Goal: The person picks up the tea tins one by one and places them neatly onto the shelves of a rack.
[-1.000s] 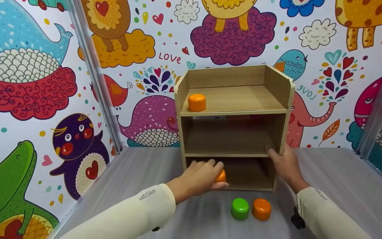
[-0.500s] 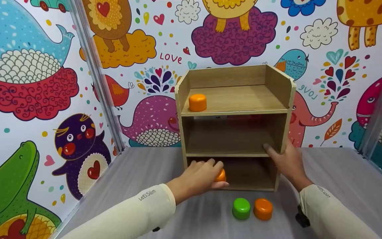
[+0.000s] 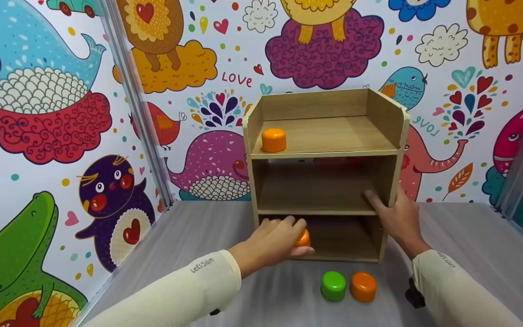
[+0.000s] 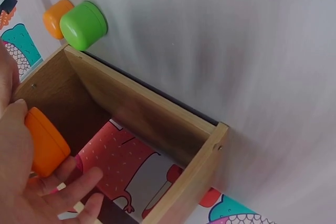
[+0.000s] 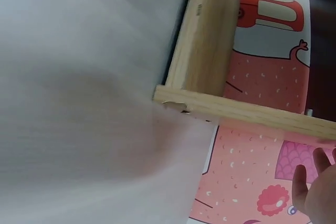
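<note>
A small wooden shelf unit [image 3: 329, 153] with three levels stands upright before me. My left hand [image 3: 273, 240] grips a rounded orange plastic cylinder [image 3: 303, 238] between thumb and fingers, at the front of the bottom compartment. The left wrist view shows this orange cylinder [image 4: 46, 142] against the palm side, some fingers spread beyond it. My right hand [image 3: 400, 220] holds the unit's right side panel, thumb inside the middle compartment and fingers on the outer side. Another orange cylinder [image 3: 273, 140] sits on the top level, front left.
On the grey table [image 3: 211, 227], in front of the unit, a green cylinder [image 3: 333, 286] and an orange cylinder [image 3: 363, 287] stand side by side. Cartoon-printed wall panels [image 3: 207, 77] rise behind and at both sides, joined by metal posts [image 3: 139, 104].
The head view has turned slightly, so the shelf unit and wall appear a little further right. Both hands keep their holds, and the loose cylinders stay in place.
</note>
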Available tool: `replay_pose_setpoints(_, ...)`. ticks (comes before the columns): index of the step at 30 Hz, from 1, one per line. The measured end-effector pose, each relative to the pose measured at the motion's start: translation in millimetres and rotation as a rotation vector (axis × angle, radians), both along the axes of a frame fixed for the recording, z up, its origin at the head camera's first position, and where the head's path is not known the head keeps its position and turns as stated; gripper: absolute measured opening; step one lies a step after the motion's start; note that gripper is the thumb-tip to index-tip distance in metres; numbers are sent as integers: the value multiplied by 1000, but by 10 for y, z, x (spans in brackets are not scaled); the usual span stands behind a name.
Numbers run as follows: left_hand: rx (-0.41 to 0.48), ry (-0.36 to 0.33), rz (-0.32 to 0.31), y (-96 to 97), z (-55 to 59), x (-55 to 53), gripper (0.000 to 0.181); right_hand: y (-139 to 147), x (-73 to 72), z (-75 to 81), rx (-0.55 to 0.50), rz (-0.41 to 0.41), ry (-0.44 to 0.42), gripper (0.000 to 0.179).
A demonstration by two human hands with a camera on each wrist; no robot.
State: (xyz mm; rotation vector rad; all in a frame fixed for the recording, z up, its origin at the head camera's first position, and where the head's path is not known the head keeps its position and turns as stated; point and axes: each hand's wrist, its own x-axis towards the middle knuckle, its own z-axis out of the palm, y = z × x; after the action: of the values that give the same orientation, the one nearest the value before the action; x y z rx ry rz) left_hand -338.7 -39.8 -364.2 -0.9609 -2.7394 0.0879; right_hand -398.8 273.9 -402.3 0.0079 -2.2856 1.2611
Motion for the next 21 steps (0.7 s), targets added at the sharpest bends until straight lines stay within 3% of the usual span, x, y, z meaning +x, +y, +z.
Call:
replay_pose_setpoints(11,13,17,-3,-2,174,-9,56,38,-13,7,42,17,0,97)
replay_pose_setpoints(21,27,12,-6,-43,194,10,55,60,-39,-15,86,21,19,97)
